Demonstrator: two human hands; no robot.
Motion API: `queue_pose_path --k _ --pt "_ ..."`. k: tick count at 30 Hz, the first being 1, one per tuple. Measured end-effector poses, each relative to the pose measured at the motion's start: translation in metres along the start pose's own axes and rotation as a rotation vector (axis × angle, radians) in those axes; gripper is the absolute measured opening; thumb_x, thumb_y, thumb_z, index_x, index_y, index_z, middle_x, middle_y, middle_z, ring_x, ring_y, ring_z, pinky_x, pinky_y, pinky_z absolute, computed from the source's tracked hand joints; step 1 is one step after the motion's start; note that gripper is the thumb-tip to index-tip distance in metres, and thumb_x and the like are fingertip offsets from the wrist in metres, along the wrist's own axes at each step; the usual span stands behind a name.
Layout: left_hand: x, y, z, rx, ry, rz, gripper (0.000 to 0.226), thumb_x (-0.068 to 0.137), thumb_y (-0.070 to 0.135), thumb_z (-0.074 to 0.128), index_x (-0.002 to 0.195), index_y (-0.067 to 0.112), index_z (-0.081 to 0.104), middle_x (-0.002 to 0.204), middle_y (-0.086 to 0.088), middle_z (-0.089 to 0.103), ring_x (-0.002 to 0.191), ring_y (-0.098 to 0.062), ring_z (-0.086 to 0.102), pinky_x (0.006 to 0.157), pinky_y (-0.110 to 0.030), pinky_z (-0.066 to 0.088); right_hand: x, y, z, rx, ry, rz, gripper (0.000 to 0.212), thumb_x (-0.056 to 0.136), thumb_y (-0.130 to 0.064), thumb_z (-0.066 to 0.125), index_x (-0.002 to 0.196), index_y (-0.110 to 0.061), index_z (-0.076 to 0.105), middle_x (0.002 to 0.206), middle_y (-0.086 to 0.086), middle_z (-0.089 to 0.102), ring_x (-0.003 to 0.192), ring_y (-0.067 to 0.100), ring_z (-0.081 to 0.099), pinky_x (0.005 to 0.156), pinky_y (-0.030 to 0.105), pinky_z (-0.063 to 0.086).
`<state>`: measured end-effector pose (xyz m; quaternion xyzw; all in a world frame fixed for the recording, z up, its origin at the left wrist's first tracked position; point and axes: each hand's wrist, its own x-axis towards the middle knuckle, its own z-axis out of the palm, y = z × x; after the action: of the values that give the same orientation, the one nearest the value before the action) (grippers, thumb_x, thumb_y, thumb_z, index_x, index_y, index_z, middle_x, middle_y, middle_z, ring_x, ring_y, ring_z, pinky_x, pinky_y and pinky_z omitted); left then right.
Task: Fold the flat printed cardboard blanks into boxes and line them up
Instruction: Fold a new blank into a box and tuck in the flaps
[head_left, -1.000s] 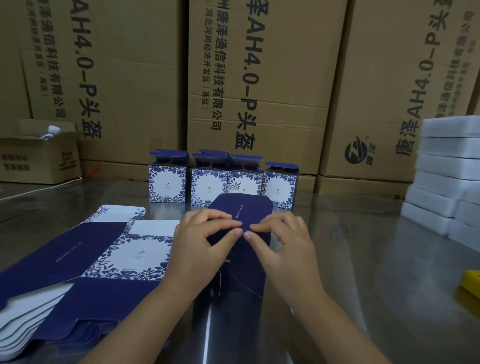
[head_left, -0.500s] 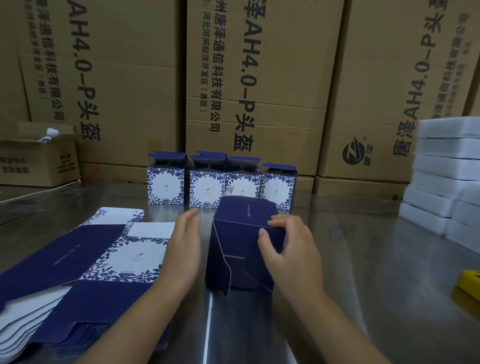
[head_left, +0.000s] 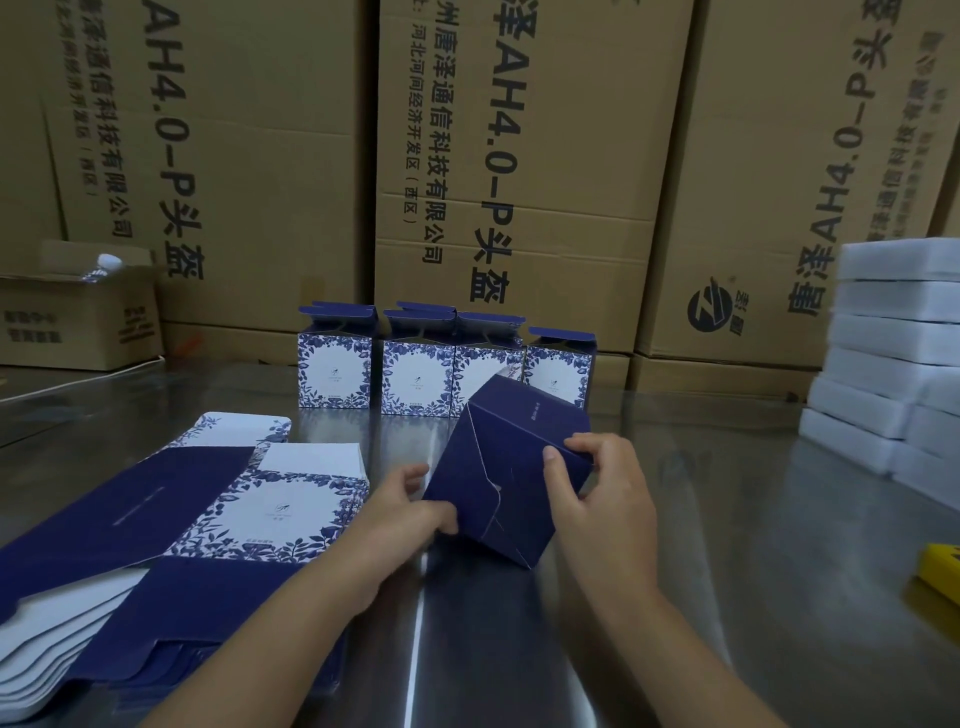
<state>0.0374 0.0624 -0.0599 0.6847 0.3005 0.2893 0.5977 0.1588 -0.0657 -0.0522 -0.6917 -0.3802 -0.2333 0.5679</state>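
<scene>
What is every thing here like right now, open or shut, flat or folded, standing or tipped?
Dark blue box: folded, tilted, near end flaps tucked shut, gripped by both hands.
Left hand: grips the box's lower left edge.
Right hand: grips its right corner, thumb on the flaps.
Row of boxes: standing upright, top flaps open.
Flat blanks: unfolded, stacked flat.
Small brown carton: top open.
White foam slabs: stacked.
</scene>
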Motion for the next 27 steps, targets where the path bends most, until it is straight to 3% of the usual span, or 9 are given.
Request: queue_pose_path --k 2,5,8,13,16,20,24,27 --pt "-0.002 -0.0029 0.0016 0.025 -0.089 -0.037 0.082 0.057 0.013 0.076 0.13 0.018 0.04 0.117 -0.001 0.059 0.102 -0.017 0.061 0.082 -0.033 0.054 0.0002 0.0015 -0.0002 0.001 0.012 0.009 0.013 0.086 -0.033 0.06 0.093 -0.028 0.051 0.096 -0.014 0.052 0.089 0.014 0.055 0.076 0.038 0.05" --pt "-0.0023 -0.0056 0.005 0.046 -0.121 0.014 0.075 0.071 0.015 0.08 0.131 0.023 0.036 0.107 0.004 0.067 0.094 -0.008 0.065 0.065 -0.023 0.052 0.0002 0.0039 -0.0002 -0.011 0.019 0.02 0.013 0.086 -0.035 0.059 0.092 -0.025 0.052 0.094 -0.014 0.051 0.089 0.011 0.054 0.073 0.034 0.048" --pt "0.001 -0.0055 0.0064 0.027 -0.049 0.12 0.076 0.072 0.025 0.08 0.132 0.029 0.033 0.103 0.016 0.065 0.092 -0.001 0.063 0.067 -0.02 0.048 0.0012 0.0055 0.0004 -0.056 0.008 0.03 0.015 0.084 -0.039 0.057 0.089 -0.026 0.052 0.09 -0.016 0.049 0.089 0.009 0.052 0.067 0.025 0.041" --pt "0.0059 -0.0029 0.0074 -0.033 0.092 0.244 0.069 0.074 0.027 0.077 0.128 0.03 0.034 0.106 0.016 0.057 0.088 0.01 0.055 0.059 0.0 0.041 -0.0007 0.0061 0.001 -0.12 -0.065 0.011 0.02 0.078 -0.047 0.058 0.087 -0.03 0.05 0.087 -0.019 0.048 0.089 0.004 0.045 0.061 0.013 0.033" --pt "0.0051 -0.0047 0.0043 0.1 0.162 0.36 0.079 0.072 0.032 0.078 0.134 0.028 0.03 0.109 0.014 0.054 0.087 0.012 0.057 0.066 -0.004 0.044 -0.0036 0.0066 0.0017 -0.1 -0.161 0.018 0.038 0.069 -0.058 0.059 0.096 -0.033 0.049 0.084 -0.021 0.048 0.084 0.0 0.046 0.062 0.011 0.034" --pt "-0.0006 -0.0074 0.0011 0.313 0.179 0.486 0.09 0.059 0.055 0.073 0.135 0.04 0.027 0.126 0.011 0.049 0.111 -0.004 0.052 0.091 -0.032 0.049 -0.0084 0.0065 0.0057 -0.079 -0.346 0.131 0.07 0.062 -0.069 0.06 0.119 -0.036 0.038 0.08 -0.016 0.052 0.076 0.005 0.056 0.059 0.018 0.039" --pt "-0.0037 -0.0081 0.002 0.444 0.226 0.538 0.089 0.061 0.057 0.072 0.135 0.041 0.024 0.131 0.012 0.046 0.114 -0.007 0.049 0.092 -0.034 0.047 -0.0077 0.0074 0.0059 -0.057 -0.38 0.123 0.095 0.064 -0.069 0.059 0.14 -0.045 0.008 0.09 -0.015 0.055 0.082 0.01 0.061 0.059 0.018 0.04" --pt "-0.0036 -0.0097 0.002 0.459 0.262 0.564 0.087 0.064 0.05 0.077 0.133 0.04 0.025 0.129 0.011 0.045 0.111 -0.008 0.049 0.088 -0.034 0.048 -0.0076 0.0037 0.0049 -0.123 -0.419 0.068 0.094 0.066 -0.071 0.053 0.135 -0.056 -0.009 0.083 -0.02 0.052 0.072 0.005 0.058 0.052 0.015 0.037"
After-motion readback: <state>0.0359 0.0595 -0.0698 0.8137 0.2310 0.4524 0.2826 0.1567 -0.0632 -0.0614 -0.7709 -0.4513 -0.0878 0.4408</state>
